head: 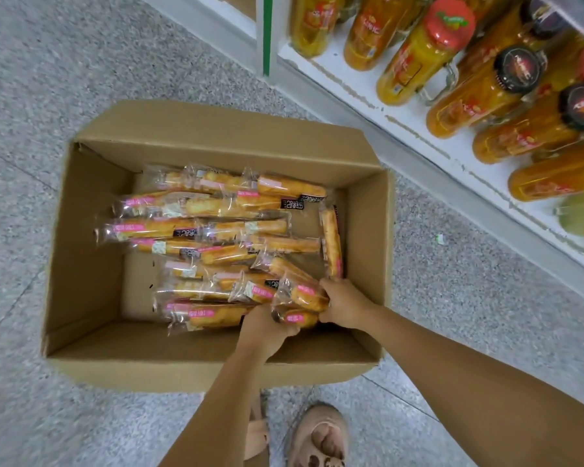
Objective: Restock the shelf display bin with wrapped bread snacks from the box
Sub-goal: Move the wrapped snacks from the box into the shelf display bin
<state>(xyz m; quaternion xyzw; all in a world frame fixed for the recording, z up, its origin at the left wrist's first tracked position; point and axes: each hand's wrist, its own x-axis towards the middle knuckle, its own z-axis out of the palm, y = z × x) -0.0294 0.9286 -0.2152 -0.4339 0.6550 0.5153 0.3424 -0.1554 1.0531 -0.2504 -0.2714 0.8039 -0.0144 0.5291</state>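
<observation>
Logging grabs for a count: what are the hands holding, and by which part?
Both grip a small bunch of wrapped bread snacks inside the box. The left hand closes on the bunch's left side and the right hand round its right ends.

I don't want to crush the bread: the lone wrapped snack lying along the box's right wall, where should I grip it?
Probably across its middle, coming down from above. The lone snack lies lengthwise, long and narrow, with the box wall close on its right and some bare cardboard on its left, so reach in from the left and pinch the long sides lightly.
</observation>
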